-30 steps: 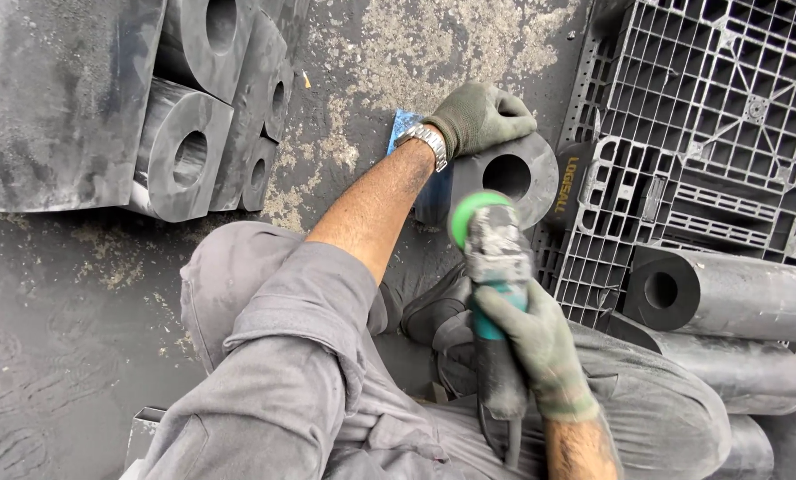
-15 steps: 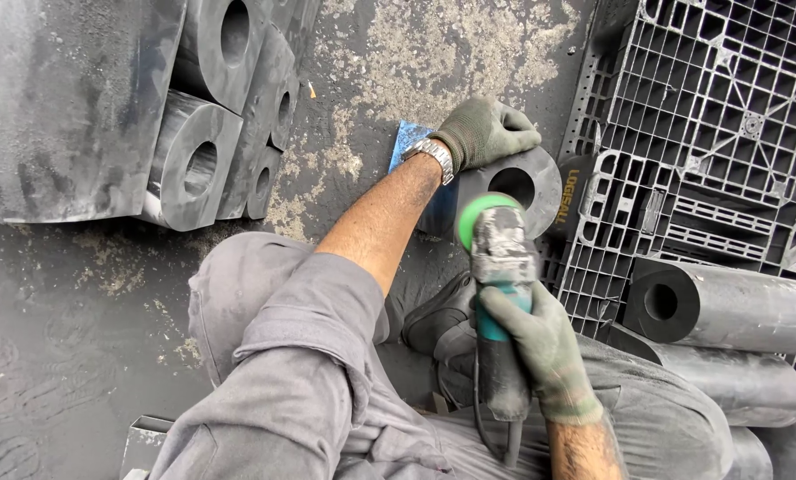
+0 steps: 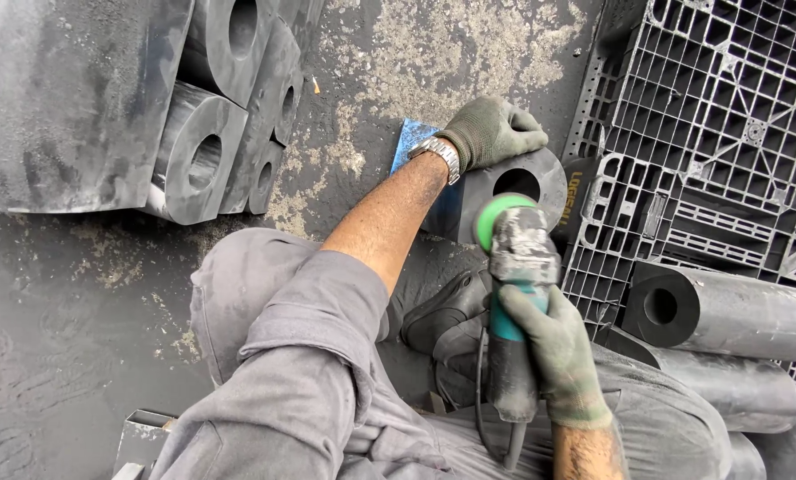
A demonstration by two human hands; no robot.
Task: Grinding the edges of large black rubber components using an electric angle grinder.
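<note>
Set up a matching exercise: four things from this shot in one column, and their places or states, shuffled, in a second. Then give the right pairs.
Things:
1. left hand
2. right hand
3. black plastic pallet
4. blue sheet

Places or states:
A. lies on the floor, partly hidden by the left wrist
B. wraps around the body of the angle grinder
C. rests on top of the black rubber block with a hole
D. stands at the right, beyond the rubber cylinders

Pairs: 1-C, 2-B, 3-D, 4-A
</note>
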